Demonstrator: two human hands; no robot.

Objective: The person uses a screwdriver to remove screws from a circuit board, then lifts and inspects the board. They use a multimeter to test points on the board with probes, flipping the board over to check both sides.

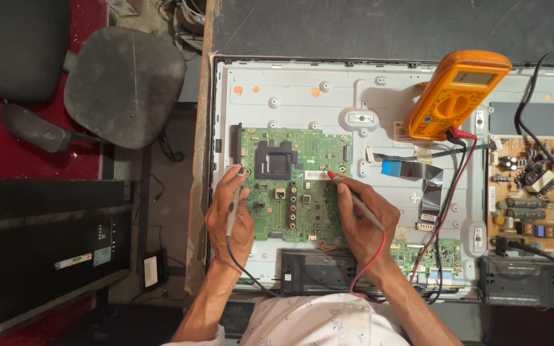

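Note:
A green circuit board is mounted on the grey metal back panel of an opened flat screen. My left hand grips a black test probe whose tip touches the board's left edge. My right hand holds a red test probe like a pen, its red tip resting on the board's upper right part. Red and black leads run from the probes to an orange multimeter leaning on the panel at the upper right.
A tan power board with capacitors sits at the right. A blue-ended flat ribbon cable lies beside the green board. Two black speaker boxes line the near edge. A worn grey stool stands at the left on red flooring.

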